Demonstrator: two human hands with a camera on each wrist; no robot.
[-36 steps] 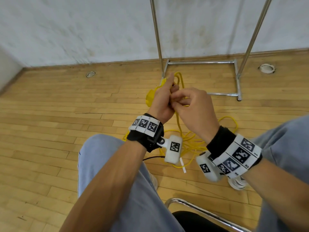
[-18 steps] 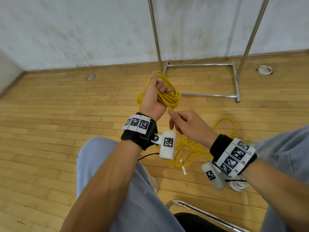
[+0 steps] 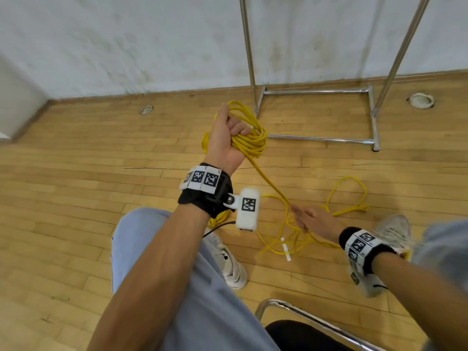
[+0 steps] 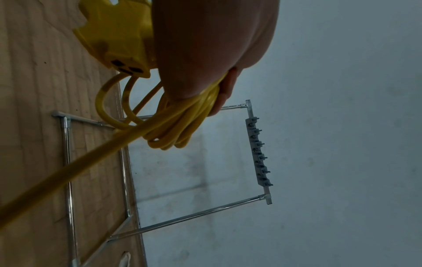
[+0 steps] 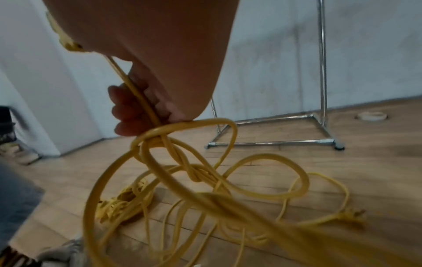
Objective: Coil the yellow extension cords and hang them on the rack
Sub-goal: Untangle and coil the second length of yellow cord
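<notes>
Left hand (image 3: 222, 140) raised, grip curled round a bundle of yellow cord loops (image 3: 249, 138), socket end (image 4: 118, 45) beside the palm. Right hand (image 3: 314, 220) low, fingers curled on the trailing yellow cord (image 5: 139, 97). Rest tangled on wooden plank floor (image 3: 76, 178). Chrome rack (image 3: 316, 91) just beyond, before a scuffed white wall (image 3: 126, 39).

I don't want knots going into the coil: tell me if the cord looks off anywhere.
Yes: the loose yellow cord on the floor lies in crossed, tangled loops below the right hand. The coil in the left hand looks tidy.
</notes>
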